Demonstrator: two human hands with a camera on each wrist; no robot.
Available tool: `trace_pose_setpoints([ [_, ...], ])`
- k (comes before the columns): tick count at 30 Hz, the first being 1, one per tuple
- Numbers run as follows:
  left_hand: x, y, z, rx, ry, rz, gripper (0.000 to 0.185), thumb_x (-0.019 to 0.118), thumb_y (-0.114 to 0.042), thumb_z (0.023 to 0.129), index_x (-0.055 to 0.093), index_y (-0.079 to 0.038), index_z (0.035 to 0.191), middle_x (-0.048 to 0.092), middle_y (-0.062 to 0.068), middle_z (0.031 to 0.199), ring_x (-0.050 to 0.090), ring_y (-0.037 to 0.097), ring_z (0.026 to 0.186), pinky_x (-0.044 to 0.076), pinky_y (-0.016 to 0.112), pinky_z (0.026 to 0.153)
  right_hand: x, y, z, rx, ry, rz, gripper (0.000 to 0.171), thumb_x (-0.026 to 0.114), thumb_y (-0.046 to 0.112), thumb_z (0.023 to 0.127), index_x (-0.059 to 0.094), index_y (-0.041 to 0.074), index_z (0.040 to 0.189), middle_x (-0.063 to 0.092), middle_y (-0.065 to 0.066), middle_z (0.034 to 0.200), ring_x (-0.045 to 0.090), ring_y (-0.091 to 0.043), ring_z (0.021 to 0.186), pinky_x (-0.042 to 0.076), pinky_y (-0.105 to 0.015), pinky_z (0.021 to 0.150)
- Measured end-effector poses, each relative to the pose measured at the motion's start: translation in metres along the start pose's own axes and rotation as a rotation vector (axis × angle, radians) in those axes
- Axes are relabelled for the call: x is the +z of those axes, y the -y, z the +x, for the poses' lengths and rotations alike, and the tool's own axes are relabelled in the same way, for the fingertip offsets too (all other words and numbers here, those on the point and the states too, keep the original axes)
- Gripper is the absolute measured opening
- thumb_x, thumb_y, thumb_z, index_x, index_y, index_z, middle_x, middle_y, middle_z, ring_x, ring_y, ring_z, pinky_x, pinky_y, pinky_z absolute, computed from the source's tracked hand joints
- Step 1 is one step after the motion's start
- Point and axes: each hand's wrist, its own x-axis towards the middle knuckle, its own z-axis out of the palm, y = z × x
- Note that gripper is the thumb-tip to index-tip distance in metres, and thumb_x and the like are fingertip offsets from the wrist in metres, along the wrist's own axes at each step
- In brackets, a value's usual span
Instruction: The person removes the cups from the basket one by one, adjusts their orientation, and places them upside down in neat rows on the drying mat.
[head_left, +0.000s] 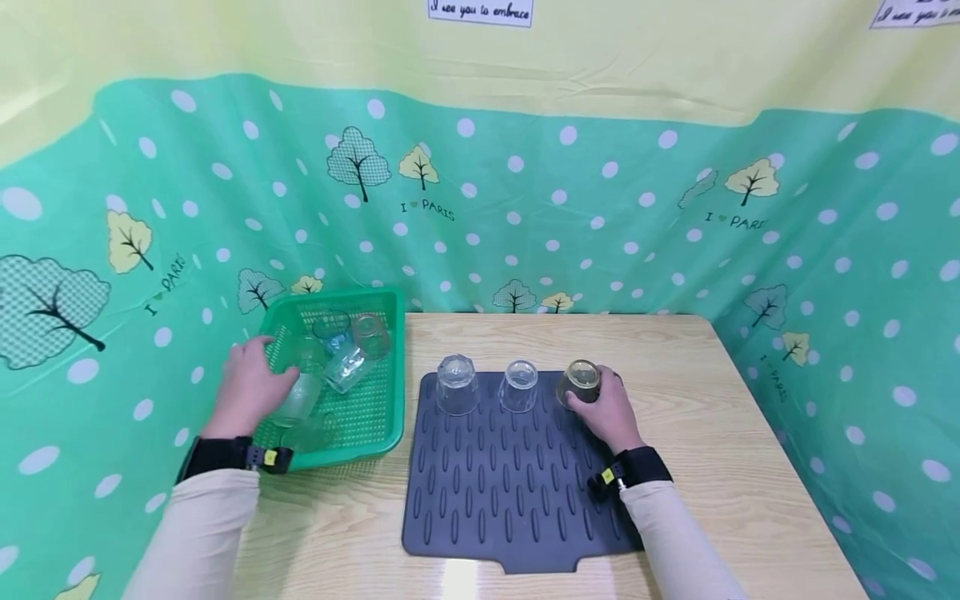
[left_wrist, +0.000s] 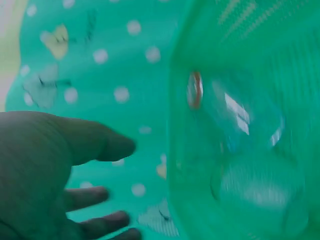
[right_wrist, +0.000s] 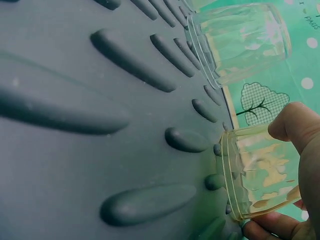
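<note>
My right hand (head_left: 615,412) grips an amber-tinted glass (head_left: 579,377), upside down at the back right corner of the dark grey drying mat (head_left: 502,500). In the right wrist view, the thumb lies on one side of this glass and the fingers on the other, its rim at the mat. Beside it stand two clear upturned glasses, one in the middle (head_left: 519,386) and a faceted one (head_left: 457,387) at the left. Over the left side of the green basket (head_left: 399,375), my left hand (head_left: 251,385) has its fingers spread and holds nothing.
Several glasses lie in the basket, among them a clear tumbler (head_left: 347,369), a brownish one (head_left: 371,336) and a frosted-looking one (head_left: 300,398). A patterned green curtain (head_left: 555,225) hangs behind and beside the wooden table (head_left: 697,433).
</note>
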Motion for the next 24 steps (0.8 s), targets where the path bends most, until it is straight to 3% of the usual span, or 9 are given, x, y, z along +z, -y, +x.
trace_pose_setpoints([
  [3, -0.005, 0.017, 0.008, -0.017, 0.102, 0.078, 0.079, 0.066, -0.027, 0.096, 0.031, 0.022, 0.147, 0.034, 0.051, 0.141, 0.042, 0.066, 0.124, 0.048, 0.07, 0.09, -0.001, -0.001, 0.0, -0.004, -0.004, 0.005, 0.081, 0.077, 0.032, 0.09, 0.038, -0.006, 0.15, 0.049, -0.029, 0.14, 0.05, -0.044, 0.131, 0.044, -0.06, 0.108],
  [7, 0.0, 0.03, 0.017, -0.037, 0.248, 0.165, 0.077, 0.069, -0.035, 0.095, 0.043, 0.025, 0.136, 0.049, 0.048, 0.13, 0.055, 0.06, 0.11, 0.054, 0.061, 0.08, 0.0, -0.002, 0.0, -0.008, -0.002, 0.009, 0.081, 0.076, 0.033, 0.09, 0.038, -0.006, 0.15, 0.049, -0.029, 0.14, 0.05, -0.044, 0.131, 0.044, -0.059, 0.108],
  [10, 0.008, 0.037, 0.025, -0.058, 0.313, 0.207, 0.062, 0.071, -0.041, 0.093, 0.059, 0.018, 0.112, 0.062, 0.035, 0.104, 0.061, 0.047, 0.088, 0.053, 0.049, 0.068, 0.002, -0.004, -0.001, -0.003, 0.003, 0.008, 0.082, 0.077, 0.033, 0.09, 0.037, -0.006, 0.15, 0.049, -0.029, 0.14, 0.051, -0.044, 0.13, 0.044, -0.059, 0.108],
  [13, 0.016, 0.04, 0.035, -0.067, 0.341, 0.22, 0.052, 0.073, -0.046, 0.091, 0.062, 0.004, 0.087, 0.061, 0.02, 0.087, 0.056, 0.033, 0.075, 0.045, 0.04, 0.061, 0.002, -0.006, -0.003, 0.01, 0.01, 0.008, 0.082, 0.077, 0.033, 0.091, 0.036, -0.006, 0.151, 0.049, -0.029, 0.14, 0.051, -0.044, 0.131, 0.045, -0.059, 0.108],
  [16, 0.02, 0.044, 0.044, -0.065, 0.381, 0.215, 0.061, 0.074, -0.047, 0.091, 0.064, 0.013, 0.093, 0.065, 0.031, 0.097, 0.062, 0.04, 0.084, 0.052, 0.045, 0.069, 0.004, -0.007, -0.003, 0.014, 0.014, 0.014, 0.081, 0.077, 0.033, 0.091, 0.037, -0.004, 0.151, 0.05, -0.027, 0.141, 0.051, -0.043, 0.131, 0.045, -0.059, 0.108],
  [20, 0.023, 0.049, 0.052, -0.061, 0.436, 0.224, 0.07, 0.075, -0.041, 0.092, 0.06, 0.025, 0.113, 0.059, 0.045, 0.119, 0.061, 0.056, 0.107, 0.056, 0.057, 0.087, 0.004, -0.004, -0.001, 0.004, 0.018, 0.015, 0.081, 0.077, 0.034, 0.091, 0.037, -0.005, 0.151, 0.05, -0.027, 0.141, 0.051, -0.043, 0.132, 0.045, -0.059, 0.108],
  [24, 0.027, 0.044, 0.059, -0.038, 0.441, 0.253, 0.062, 0.077, -0.035, 0.09, 0.062, 0.022, 0.109, 0.062, 0.041, 0.114, 0.063, 0.054, 0.103, 0.056, 0.057, 0.085, 0.001, -0.001, 0.002, 0.01, 0.017, 0.011, 0.083, 0.076, 0.034, 0.091, 0.036, -0.006, 0.152, 0.049, -0.028, 0.142, 0.05, -0.044, 0.132, 0.045, -0.06, 0.108],
])
